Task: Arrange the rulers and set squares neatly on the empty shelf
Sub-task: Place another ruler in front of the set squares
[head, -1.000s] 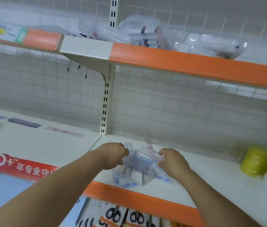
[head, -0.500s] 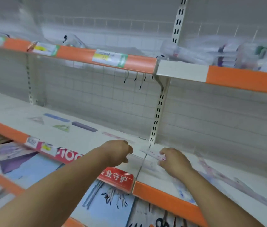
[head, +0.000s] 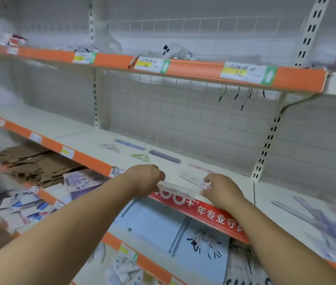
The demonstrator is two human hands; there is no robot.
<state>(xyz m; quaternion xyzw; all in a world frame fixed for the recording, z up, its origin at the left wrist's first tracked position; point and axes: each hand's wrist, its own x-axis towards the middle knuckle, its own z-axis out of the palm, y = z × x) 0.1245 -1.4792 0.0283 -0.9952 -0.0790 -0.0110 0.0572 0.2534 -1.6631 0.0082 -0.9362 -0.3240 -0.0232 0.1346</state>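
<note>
My left hand point(head: 147, 178) and my right hand point(head: 221, 189) each grip one end of a clear ruler point(head: 178, 187), held level just over the front edge of the white shelf point(head: 84, 140). A pale ruler point(head: 194, 178) with pink marks lies just behind it, by my right hand. Further back on the shelf lie a blue ruler point(head: 129, 144), a purple ruler point(head: 165, 156), a pink ruler point(head: 201, 168), a pinkish set square point(head: 111, 147) and a green set square point(head: 140, 157). A loose pile of rulers and set squares point(head: 323, 221) sits on the shelf section to the right.
An orange-edged upper shelf point(head: 194, 67) with price labels hangs above, with black hooks point(head: 243, 97) under it. White uprights point(head: 266, 145) split the shelf sections. Lower shelves hold brown paper bags point(head: 33, 163) and packaged stationery point(head: 202, 241).
The view has swung left from the right shelf section to the left one. My hands left the pile behind and now hold a single clear ruler over the left section's front edge.
</note>
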